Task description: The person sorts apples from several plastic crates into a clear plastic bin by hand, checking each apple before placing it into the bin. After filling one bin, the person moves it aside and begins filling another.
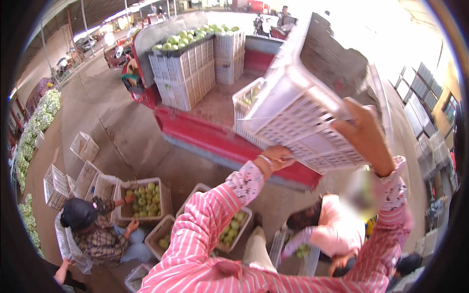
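A large white slatted plastic crate (304, 121) is tilted in the air before me, at the rear corner of a red truck bed (234, 95); its open top faces away and up, and its contents cannot be told. My left hand (276, 157) grips its lower edge at the near side. On the far right side of the crate, my right hand (361, 128) clasps the slatted wall. Just behind the raised crate, a smaller-looking white crate (243, 110) with green produce stands on the bed.
Stacked crates (183, 77) topped with round green produce stand on the truck bed. Below, a seated person (99, 234) reaches into a crate of green produce (161, 197). Another person (340, 227) bends at lower right. White crates (86, 179) stand at left.
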The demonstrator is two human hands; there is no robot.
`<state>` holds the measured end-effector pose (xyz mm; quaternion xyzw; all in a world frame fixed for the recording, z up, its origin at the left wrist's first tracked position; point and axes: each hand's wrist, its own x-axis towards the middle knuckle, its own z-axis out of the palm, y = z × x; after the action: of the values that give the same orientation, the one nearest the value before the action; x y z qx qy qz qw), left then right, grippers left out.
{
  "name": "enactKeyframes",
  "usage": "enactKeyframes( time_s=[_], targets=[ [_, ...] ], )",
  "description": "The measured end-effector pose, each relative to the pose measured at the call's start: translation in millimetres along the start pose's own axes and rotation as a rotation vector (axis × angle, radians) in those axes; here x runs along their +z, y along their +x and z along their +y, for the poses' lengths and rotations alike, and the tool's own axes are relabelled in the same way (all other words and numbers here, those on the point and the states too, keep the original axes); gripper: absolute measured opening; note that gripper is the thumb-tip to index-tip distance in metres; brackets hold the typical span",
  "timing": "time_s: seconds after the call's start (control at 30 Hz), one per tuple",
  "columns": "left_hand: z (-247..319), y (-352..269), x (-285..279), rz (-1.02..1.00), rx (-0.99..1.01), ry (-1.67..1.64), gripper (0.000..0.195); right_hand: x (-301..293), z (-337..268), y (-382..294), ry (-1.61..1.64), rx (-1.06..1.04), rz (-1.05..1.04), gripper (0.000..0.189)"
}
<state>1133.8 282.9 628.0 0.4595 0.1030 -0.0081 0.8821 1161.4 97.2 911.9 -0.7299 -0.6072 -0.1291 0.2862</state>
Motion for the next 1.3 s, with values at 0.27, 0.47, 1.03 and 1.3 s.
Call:
enactKeyframes(
  time_s=[0.27, 0.47, 1.03, 1.3],
  targets=[
    [124, 211, -33, 0.394, 0.713, 0.604, 0.023, -73, 352, 171, 0.234, 0.462, 0.271, 0.019],
    [41, 220, -113, 0.765, 0.380, 1.437, 0.016, -41, 507, 196, 0.390, 0.575, 0.466, 0.025],
    [48, 242, -126, 0.792, 0.368, 1.525, 0.015, 260, 650, 335, 0.157, 0.689, 0.440, 0.077],
    [47, 232, -127, 0.778, 0.492, 1.482, 0.016, 270, 537, 239, 0.395, 0.541, 0.197, 0.037]
  ],
)
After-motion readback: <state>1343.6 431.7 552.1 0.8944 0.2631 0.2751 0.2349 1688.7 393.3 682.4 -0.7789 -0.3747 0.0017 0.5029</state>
